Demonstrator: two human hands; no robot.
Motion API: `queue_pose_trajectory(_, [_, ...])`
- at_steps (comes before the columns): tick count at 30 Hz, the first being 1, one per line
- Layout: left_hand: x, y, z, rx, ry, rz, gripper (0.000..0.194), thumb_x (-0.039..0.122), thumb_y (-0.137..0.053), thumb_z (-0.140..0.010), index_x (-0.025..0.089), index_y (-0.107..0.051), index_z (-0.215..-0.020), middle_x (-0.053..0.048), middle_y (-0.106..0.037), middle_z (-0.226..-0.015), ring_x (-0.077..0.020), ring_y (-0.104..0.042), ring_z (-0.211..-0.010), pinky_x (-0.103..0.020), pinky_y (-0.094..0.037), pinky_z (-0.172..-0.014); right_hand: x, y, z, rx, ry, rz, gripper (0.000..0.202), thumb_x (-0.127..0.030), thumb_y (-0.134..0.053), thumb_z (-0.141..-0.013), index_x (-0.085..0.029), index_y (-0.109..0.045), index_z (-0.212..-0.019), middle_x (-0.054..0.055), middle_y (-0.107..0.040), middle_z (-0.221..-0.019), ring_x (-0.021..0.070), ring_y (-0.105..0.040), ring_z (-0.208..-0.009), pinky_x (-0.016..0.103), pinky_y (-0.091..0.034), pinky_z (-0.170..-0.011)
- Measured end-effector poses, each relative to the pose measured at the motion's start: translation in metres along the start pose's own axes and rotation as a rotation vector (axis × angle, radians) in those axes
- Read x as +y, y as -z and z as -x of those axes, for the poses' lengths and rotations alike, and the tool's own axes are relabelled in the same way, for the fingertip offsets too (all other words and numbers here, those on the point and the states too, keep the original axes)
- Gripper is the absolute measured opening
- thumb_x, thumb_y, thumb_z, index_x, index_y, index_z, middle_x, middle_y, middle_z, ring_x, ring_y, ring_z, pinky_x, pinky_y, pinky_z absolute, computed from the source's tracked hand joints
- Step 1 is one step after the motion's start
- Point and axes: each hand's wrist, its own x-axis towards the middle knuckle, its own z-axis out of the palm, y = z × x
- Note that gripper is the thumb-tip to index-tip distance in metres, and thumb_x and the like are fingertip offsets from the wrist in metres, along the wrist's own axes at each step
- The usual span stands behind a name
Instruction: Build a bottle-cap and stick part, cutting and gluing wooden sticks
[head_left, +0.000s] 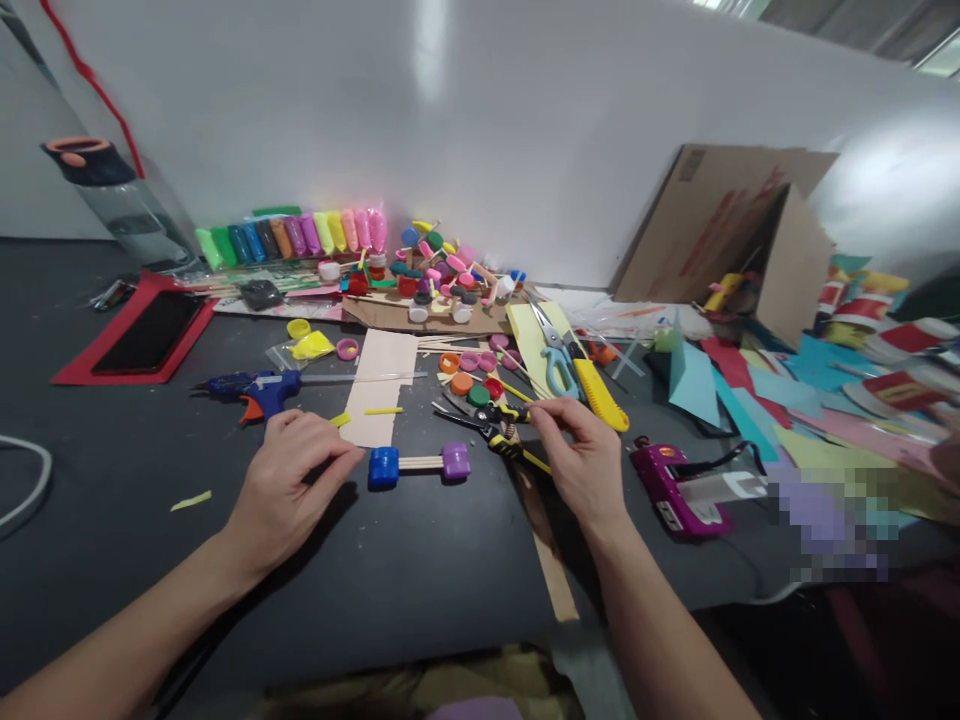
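My left hand [289,490] hovers over the dark table, thumb and forefinger pressed together. Anything between them is hidden. Just right of its fingertips lies a small dumbbell-shaped piece: a blue cap block [384,467] and a purple cap block [456,462] joined by thin pale sticks [420,463]. My right hand [581,460] pinches the end of one handle of the black-and-yellow pliers [501,432], whose jaws point left. Two short yellow strips [383,410] [341,420] lie near my left hand. Behind them is a flat piece of light wood [379,360].
A blue glue gun [262,388] lies left; scissors [553,350] and a yellow cutter [600,390] lie right. Bottle caps [461,383] and assorted caps and sticks [442,270] fill the back. A purple device [679,490], coloured paper [810,400], phone [150,330] and water bottle [124,205] surround the area.
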Motion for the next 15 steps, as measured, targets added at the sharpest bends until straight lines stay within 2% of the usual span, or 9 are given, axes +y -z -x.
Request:
queue_pose_trajectory(4, [-0.002, -0.001, 0.001, 0.019, -0.02, -0.007, 0.01, 0.01, -0.058, -0.091, 0.018, -0.061, -0.086, -0.003, -0.067, -0.079, -0.0175, -0.06, -0.077, -0.04, -0.039, -0.081, -0.003, 0.012, 0.001, -0.283, 0.052, 0.195, 0.014, -0.026, -0.059, -0.091, -0.02, -0.068, -0.082, 0.004, -0.069, -0.085, 0.0199, -0.063, -0.08, 0.03, -0.046, -0.073])
queue_pose_trajectory(7, [-0.003, -0.002, 0.001, 0.036, -0.02, -0.011, 0.011, 0.008, -0.059, -0.09, 0.019, -0.061, -0.09, -0.004, -0.068, -0.083, -0.0184, -0.06, -0.081, -0.041, -0.04, -0.082, -0.006, 0.017, 0.003, -0.441, 0.067, 0.356, 0.005, -0.018, -0.065, -0.085, -0.019, -0.069, -0.087, 0.008, -0.069, -0.089, 0.024, -0.064, -0.084, 0.033, -0.045, -0.073])
queue_pose_trajectory(11, [-0.005, -0.003, 0.001, 0.052, -0.035, -0.001, 0.013, 0.007, -0.059, -0.09, 0.02, -0.06, -0.093, -0.003, -0.068, -0.084, -0.0184, -0.06, -0.083, -0.04, -0.041, -0.081, -0.008, 0.018, 0.001, -0.565, 0.087, 0.487, 0.008, -0.015, -0.063, -0.086, -0.018, -0.068, -0.092, 0.009, -0.069, -0.09, 0.0247, -0.065, -0.085, 0.032, -0.045, -0.073])
queue_pose_trajectory(15, [-0.005, -0.001, 0.001, 0.078, -0.029, 0.006, 0.015, 0.008, -0.058, -0.09, 0.021, -0.06, -0.097, -0.003, -0.068, -0.086, -0.0189, -0.059, -0.087, -0.04, -0.042, -0.083, -0.012, 0.021, -0.008, -0.617, 0.12, 0.53, 0.006, -0.02, -0.061, -0.09, -0.019, -0.066, -0.091, 0.008, -0.07, -0.091, 0.0235, -0.066, -0.088, 0.031, -0.046, -0.075])
